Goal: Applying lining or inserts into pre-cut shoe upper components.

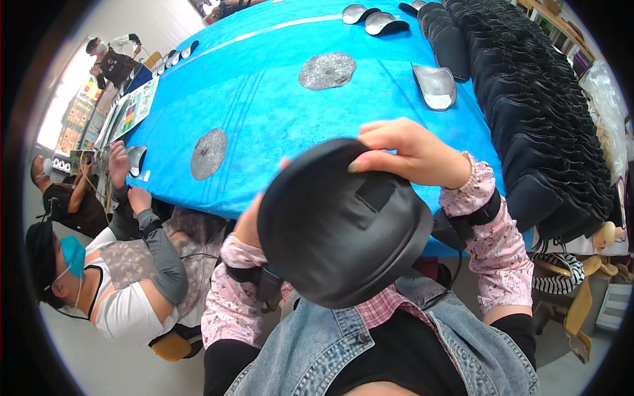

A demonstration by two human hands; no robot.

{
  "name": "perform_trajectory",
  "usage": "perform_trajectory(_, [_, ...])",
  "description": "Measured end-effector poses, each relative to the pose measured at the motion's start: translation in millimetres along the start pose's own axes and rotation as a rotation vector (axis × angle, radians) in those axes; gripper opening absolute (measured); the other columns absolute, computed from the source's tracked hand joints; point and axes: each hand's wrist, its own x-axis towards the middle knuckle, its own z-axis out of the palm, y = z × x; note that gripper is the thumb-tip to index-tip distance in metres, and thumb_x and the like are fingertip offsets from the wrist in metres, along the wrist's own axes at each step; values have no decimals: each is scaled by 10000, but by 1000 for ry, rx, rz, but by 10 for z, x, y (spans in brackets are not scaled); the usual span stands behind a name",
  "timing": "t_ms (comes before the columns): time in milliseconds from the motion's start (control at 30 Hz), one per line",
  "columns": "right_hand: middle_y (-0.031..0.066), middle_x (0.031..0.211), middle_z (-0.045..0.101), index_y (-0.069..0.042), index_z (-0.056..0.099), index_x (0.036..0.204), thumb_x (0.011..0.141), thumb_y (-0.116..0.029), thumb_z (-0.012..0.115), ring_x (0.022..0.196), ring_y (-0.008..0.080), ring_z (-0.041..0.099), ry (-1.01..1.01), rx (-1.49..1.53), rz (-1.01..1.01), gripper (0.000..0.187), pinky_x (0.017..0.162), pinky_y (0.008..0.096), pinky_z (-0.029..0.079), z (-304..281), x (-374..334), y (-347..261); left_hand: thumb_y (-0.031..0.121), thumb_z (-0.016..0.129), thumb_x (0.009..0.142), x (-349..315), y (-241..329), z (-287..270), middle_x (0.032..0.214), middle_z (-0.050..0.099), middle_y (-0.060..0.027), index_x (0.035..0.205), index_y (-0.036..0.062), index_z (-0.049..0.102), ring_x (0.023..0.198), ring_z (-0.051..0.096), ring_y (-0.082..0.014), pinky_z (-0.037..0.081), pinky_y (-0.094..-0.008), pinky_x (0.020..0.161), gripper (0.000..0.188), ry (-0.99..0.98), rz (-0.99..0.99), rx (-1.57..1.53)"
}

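Note:
Close in front of me is a black, rounded, cap-like piece (330, 237) with a smooth, leather-like surface, a thick curved rim and a small dark square patch. My right hand (413, 155) pinches its upper rim, the thumb on the near face and the fingers behind. At the left rim my left hand (248, 223) grips it too. Most of the left fingers are hidden behind the piece. Patterned pink sleeves cover both my forearms. Beyond the piece, a silver-lined curved piece (436, 88) lies on the blue table cover (264, 125).
Long rows of stacked black pieces (528, 119) line the right side. Two grey oval patches (327, 70) mark the cover, and more silver-lined pieces (386, 24) lie at the far edge. A masked person (132, 277) sits close on my left, hands near the table edge.

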Motion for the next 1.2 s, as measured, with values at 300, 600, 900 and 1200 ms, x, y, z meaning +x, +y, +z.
perform_trajectory(300, [73, 970, 597, -42, 567, 1034, 732, -372, 642, 949, 250, 542, 279, -960, -167, 454, 844, 358, 394, 134, 37, -498, 271, 382, 935, 388, -52, 312, 1279, 437, -127, 1307, 39, 337, 1116, 488, -214, 428, -362, 928, 440, 313, 118, -678])
perform_trajectory(600, [236, 1325, 340, 128, 271, 1281, 734, -560, 518, 1239, 345, 336, 277, -557, 0, 913, 1042, 418, 250, 882, -37, -414, 586, 219, 892, 309, -4, 543, 1296, 435, -72, 1307, 131, 365, 1194, 422, -211, 347, -359, 1001, 632, 264, -18, -1322])
perform_trajectory(900, [241, 1336, 328, 139, 248, 1286, 739, -527, 533, 1246, 327, 336, 344, -595, -2, 908, 1044, 404, 248, 908, 48, -352, 564, 258, 898, 311, 140, 538, 1260, 460, -45, 1280, 134, 396, 1157, 450, -190, 350, -338, 992, 591, 395, 106, -1312])
perform_trajectory(1200, [187, 1327, 381, 129, 252, 1292, 771, -512, 523, 1249, 259, 359, 263, -744, 50, 869, 1055, 366, 230, 1009, -176, -304, 389, 379, 915, 345, -24, 334, 1263, 448, -121, 1273, 78, 380, 1137, 466, -262, 387, -405, 967, 474, 783, 264, -874])
